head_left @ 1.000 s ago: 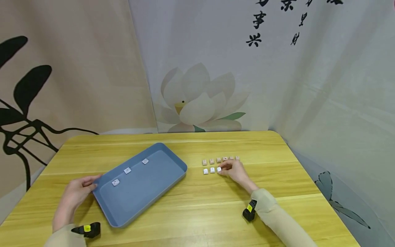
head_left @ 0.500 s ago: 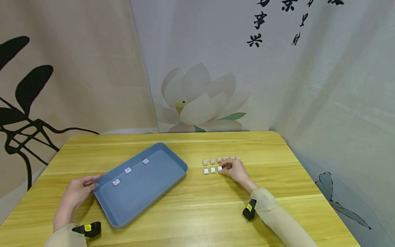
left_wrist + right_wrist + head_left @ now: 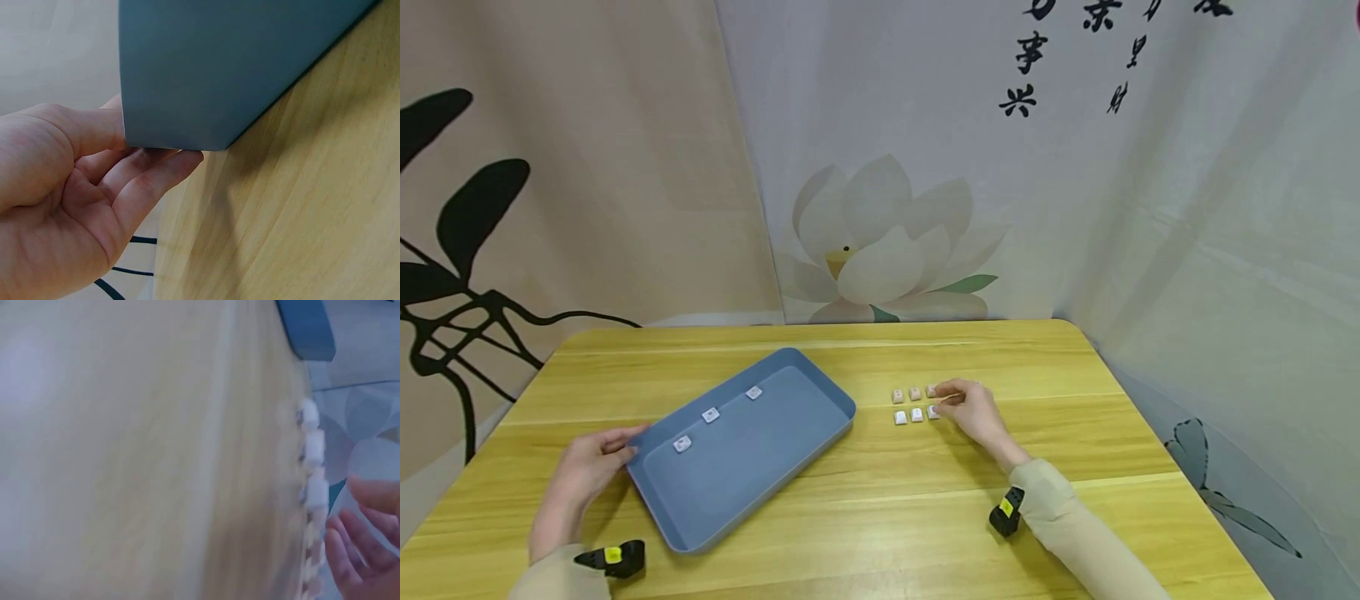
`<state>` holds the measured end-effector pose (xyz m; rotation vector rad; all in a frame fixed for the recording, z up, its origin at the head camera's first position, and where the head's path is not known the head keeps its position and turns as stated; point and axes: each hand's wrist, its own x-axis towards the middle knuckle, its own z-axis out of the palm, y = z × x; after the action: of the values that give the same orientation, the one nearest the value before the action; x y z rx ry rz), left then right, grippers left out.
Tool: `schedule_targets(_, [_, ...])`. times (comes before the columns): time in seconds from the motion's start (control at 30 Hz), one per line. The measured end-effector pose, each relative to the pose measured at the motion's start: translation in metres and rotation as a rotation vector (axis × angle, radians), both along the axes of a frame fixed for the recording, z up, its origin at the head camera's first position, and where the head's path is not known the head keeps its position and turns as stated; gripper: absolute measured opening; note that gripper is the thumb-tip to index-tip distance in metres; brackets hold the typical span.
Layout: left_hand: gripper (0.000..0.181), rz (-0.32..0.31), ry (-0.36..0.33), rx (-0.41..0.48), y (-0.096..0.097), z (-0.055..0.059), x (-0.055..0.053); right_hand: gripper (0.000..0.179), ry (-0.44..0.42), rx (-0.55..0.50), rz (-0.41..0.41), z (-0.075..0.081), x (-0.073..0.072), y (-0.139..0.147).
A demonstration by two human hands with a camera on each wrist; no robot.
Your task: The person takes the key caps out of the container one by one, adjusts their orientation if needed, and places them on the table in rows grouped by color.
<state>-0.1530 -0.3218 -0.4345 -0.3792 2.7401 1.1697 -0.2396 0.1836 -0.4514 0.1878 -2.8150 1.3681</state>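
Three white tiles [image 3: 917,415] sit right of centre, spaced apparently for easy grasping, the right hand [image 3: 975,415] loosely parted beside them; at left, the left hand [image 3: 583,468] grips the blue tray [image 3: 737,467], probably steadying it.

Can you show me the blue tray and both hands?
Blue tray [image 3: 752,454]: head view, bare floor inside.
Left hand [image 3: 583,467]: head view, back of the hand.
Right hand [image 3: 977,413]: head view, back of the hand.
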Motion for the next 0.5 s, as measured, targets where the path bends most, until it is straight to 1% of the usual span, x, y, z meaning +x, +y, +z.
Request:
schedule_targets(0.13, [0.042,0.004,-0.001,-0.007,0.001,0.002,0.001,0.028,0.076,-0.071,-0.053,0.011,-0.001,-0.017])
schedule_targets(0.2, [0.042,0.006,0.001,-0.012,0.0,0.002,0.001,0.026,0.105,-0.123,-0.063,0.016,-0.003,-0.029])
schedule_targets(0.27, [0.041,0.006,0.005,-0.019,0.0,0.004,0.001,0.023,0.115,-0.173,-0.055,0.02,-0.005,-0.044])
schedule_targets(0.37, [0.041,0.006,0.012,-0.036,0.0,0.004,0.002,0.022,0.115,-0.236,-0.002,0.025,-0.007,-0.069])
schedule_targets(0.5, [0.04,0.0,0.025,-0.05,0.001,0.005,0.003,0.023,0.12,-0.266,0.105,0.028,-0.008,-0.105])
